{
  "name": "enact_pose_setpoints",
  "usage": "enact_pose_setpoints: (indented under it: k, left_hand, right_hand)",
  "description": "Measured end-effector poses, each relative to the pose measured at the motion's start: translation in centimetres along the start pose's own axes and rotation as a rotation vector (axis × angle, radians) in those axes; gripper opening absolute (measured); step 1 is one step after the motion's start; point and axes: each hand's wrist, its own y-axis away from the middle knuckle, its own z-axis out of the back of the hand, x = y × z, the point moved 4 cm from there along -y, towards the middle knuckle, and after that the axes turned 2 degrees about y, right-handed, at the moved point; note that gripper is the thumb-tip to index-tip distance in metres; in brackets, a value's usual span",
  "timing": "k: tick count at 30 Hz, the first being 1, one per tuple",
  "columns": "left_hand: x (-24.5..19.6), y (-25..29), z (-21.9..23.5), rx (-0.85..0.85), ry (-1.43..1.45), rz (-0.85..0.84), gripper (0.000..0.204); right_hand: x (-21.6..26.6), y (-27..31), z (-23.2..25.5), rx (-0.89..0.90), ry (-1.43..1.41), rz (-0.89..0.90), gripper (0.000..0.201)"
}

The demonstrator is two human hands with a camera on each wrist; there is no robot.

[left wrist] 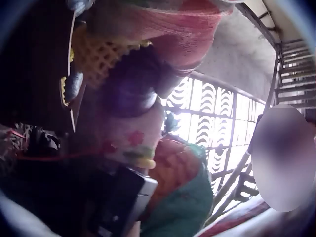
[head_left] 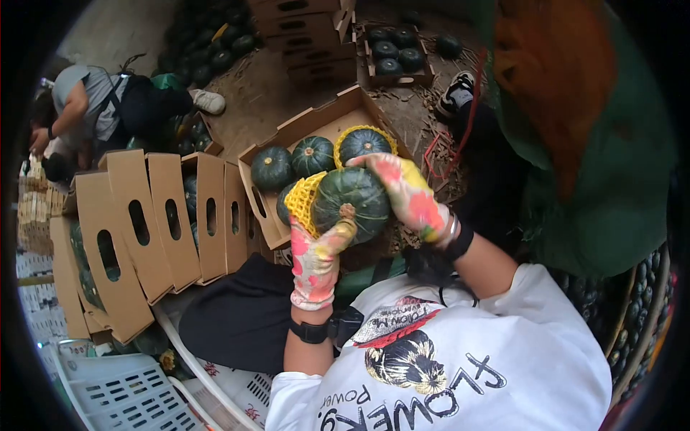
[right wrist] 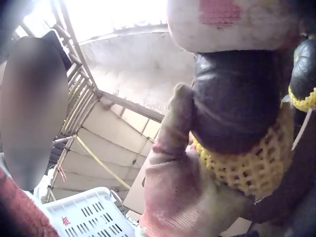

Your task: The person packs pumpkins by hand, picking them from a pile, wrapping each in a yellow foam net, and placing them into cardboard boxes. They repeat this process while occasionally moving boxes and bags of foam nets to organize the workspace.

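A dark green pumpkin [head_left: 351, 205] is held between both gloved hands over an open cardboard box [head_left: 259, 205]. A yellow foam net [head_left: 305, 201] covers its left end; in the right wrist view the mesh [right wrist: 247, 165] wraps the pumpkin's lower part. My left hand [head_left: 316, 266] grips it from the near left, thumb lying across the pumpkin near its stem and the other fingers hidden behind the net. My right hand [head_left: 410, 194] holds the upper right side, fingers bent over the top. Behind, in the box, sit more pumpkins [head_left: 313, 156], one netted in yellow [head_left: 364, 145].
Several upright cardboard boxes [head_left: 129, 223] stand in a row on the left. A white plastic crate [head_left: 122, 388] is at lower left. Another box of pumpkins [head_left: 397, 54] lies ahead, beside stacked boxes [head_left: 309, 32]. A second person [head_left: 108, 97] bends at upper left. Green sacking [head_left: 582, 179] hangs right.
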Motion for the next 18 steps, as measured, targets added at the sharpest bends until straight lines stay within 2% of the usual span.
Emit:
enact_pose_setpoints:
  k: [1, 2, 4, 6, 7, 8, 9, 10, 11, 13, 14, 15, 16, 17, 18]
  left_hand:
    - [-0.4, -0.2, -0.5, 0.042, -0.233, -0.099, 0.064]
    - [-0.8, -0.1, -0.8, 0.086, -0.475, -0.186, 0.065]
    - [-0.5, 0.1, 0.3, 0.053, -0.422, -0.122, 0.064]
    - [-0.6, 0.2, 0.4, 0.07, -0.464, -0.034, 0.06]
    - [-0.8, 0.2, 0.7, 0.038, -0.531, -0.064, 0.057]
    - [-0.5, 0.9, 1.6, 0.061, -0.079, 0.058, 0.067]
    - [-0.5, 1.1, 1.9, 0.077, 0.02, 0.087, 0.076]
    - [-0.4, 1.3, 2.0, 0.092, 0.12, 0.115, 0.085]
    - [-0.5, 1.5, 1.7, 0.206, 0.141, 0.073, 0.094]
    - [-0.4, 1.9, 1.3, 0.178, 0.167, 0.122, 0.095]
    - [-0.6, 2.2, 1.1, 0.149, 0.186, 0.178, 0.097]
    - [-1.1, 2.4, 1.1, 0.137, 0.179, 0.222, 0.088]
    - [-1.7, 2.2, 0.6, 0.129, 0.179, 0.212, 0.088]
    - [-2.2, 1.5, 0.0, 0.139, 0.172, 0.216, 0.08]
    - [-2.6, 1.2, -0.3, 0.15, 0.163, 0.221, 0.072]
  right_hand:
    - [2.0, 0.3, -1.3, -0.016, 0.196, -0.021, 0.03]
    - [2.0, 0.4, -1.6, -0.024, 0.286, 0.01, 0.028]
    - [1.8, 0.5, -2.0, -0.048, 0.467, 0.07, 0.026]
    - [1.0, 0.1, -1.5, 0.059, 0.37, 0.024, 0.027]
    - [-0.1, 0.1, -1.1, 0.023, 0.03, -0.18, 0.029]
    - [-3.1, 0.2, -0.4, 0.017, -0.292, -0.27, 0.031]
    - [-4.8, 0.6, -0.7, 0.019, -0.475, -0.431, 0.031]
    - [-4.0, 0.4, -1.7, 0.021, -0.656, -0.594, 0.031]
    - [-1.9, 1.0, -2.9, 0.203, -0.859, -0.695, 0.036]
    - [-2.6, 2.8, -3.6, 0.327, -0.819, -0.552, 0.035]
    - [-2.9, 2.7, -3.5, 0.336, -0.861, -0.529, 0.033]
    - [-2.9, 2.4, -3.4, 0.345, -0.904, -0.507, 0.031]
    - [-2.8, 1.1, -3.1, 0.322, -1.025, -0.563, 0.029]
    - [-6.0, 0.7, -2.1, 0.207, -0.795, -0.462, 0.018]
    - [-5.4, -0.6, -1.3, 0.209, -0.447, -0.327, 0.01]
